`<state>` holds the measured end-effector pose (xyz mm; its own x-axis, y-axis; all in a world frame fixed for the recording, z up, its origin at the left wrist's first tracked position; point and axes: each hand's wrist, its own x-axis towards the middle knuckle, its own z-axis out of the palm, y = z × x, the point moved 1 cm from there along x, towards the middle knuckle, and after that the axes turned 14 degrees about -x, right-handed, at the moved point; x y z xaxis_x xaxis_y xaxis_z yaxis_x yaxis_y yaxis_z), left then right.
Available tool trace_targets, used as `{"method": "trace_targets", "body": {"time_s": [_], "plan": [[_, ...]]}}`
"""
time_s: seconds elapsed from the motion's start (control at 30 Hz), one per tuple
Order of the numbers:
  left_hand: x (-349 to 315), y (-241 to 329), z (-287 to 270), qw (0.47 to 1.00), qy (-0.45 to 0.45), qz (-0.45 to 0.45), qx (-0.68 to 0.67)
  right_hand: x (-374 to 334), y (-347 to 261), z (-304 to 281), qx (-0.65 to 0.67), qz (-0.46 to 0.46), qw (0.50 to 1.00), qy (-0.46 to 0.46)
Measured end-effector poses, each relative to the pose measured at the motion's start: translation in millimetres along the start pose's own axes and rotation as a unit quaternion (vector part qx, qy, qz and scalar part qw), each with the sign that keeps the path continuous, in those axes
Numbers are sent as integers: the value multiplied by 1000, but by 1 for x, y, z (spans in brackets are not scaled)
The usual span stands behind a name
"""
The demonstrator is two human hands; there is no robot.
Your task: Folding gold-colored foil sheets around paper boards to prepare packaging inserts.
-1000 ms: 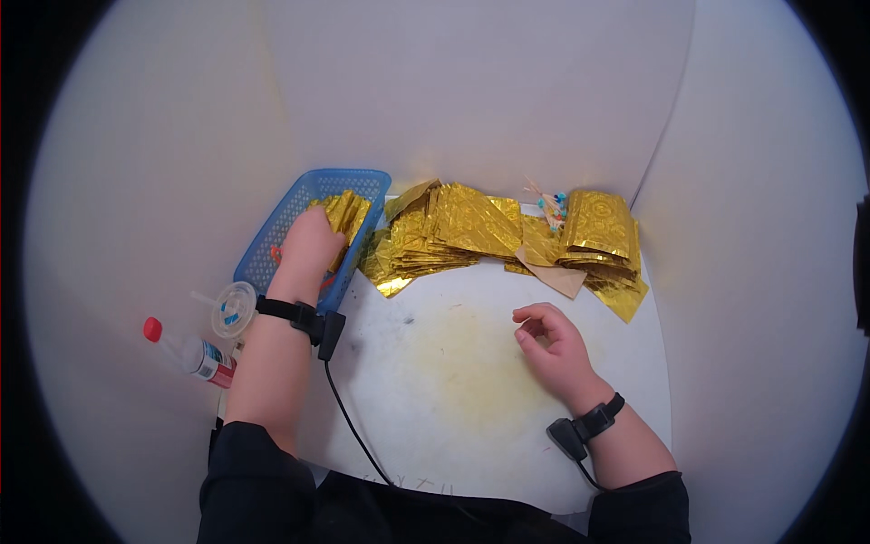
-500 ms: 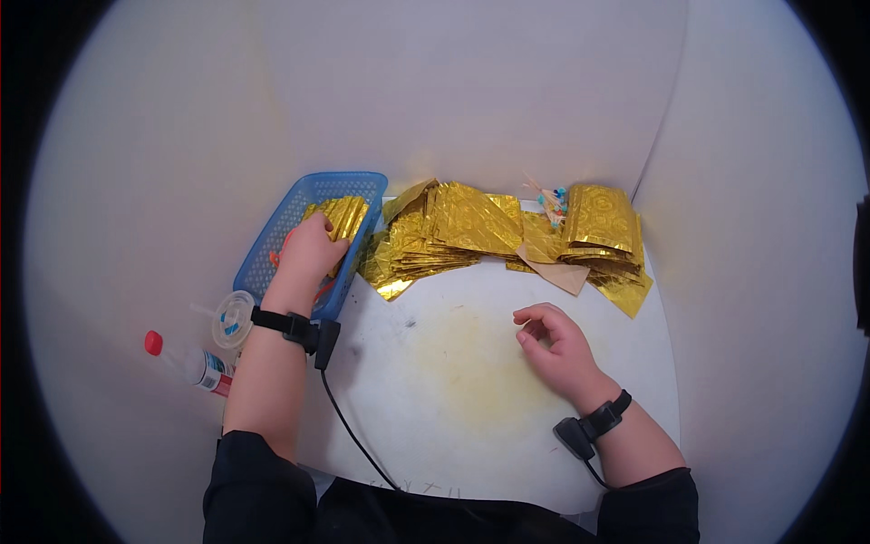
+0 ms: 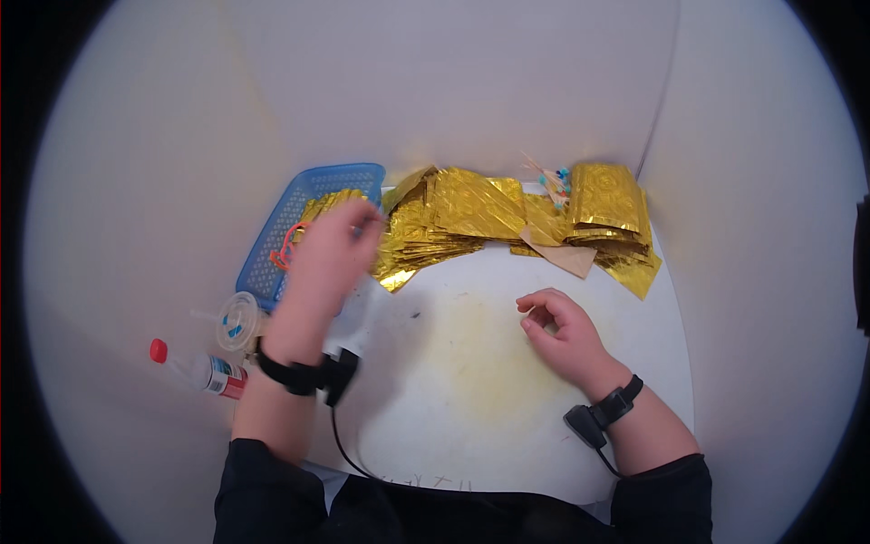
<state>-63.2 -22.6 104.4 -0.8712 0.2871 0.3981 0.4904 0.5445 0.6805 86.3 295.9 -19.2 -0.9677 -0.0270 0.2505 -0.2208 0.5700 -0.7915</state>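
Observation:
My left hand is raised over the right side of the blue perforated basket, its fingers curled and smeared by motion. Whether anything sits between them cannot be made out. Inside the basket lie folded gold foil papers and an orange-red loop, partly hidden by this hand. My right hand rests on the right half of the white table. Its fingers are loosely bent, with a gap between thumb and forefinger and nothing visible in them. Gold foil sheets lie spread in a pile beyond both hands.
A thicker gold foil stack stands at the far right, beside thin sticks with blue ends and a tan paper corner. Left of my forearm are a lidded clear cup and a red-capped bottle. Pale walls enclose the table.
My left hand has come up out of the basket and shifted right and toward me. My right hand has kept its pose. The whole view has shifted slightly.

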Motion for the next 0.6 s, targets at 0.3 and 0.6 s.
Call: {"method": "trace_targets", "body": {"time_s": [0.3, 0.6], "plan": [[35, -41, 144, 951, -44, 287, 106, -6, 2, 4, 19, 11, 1000, 9], [50, -43, 144, 941, -211, 181, 194, -2, 3, 2, 5, 7, 1000, 5]]}}
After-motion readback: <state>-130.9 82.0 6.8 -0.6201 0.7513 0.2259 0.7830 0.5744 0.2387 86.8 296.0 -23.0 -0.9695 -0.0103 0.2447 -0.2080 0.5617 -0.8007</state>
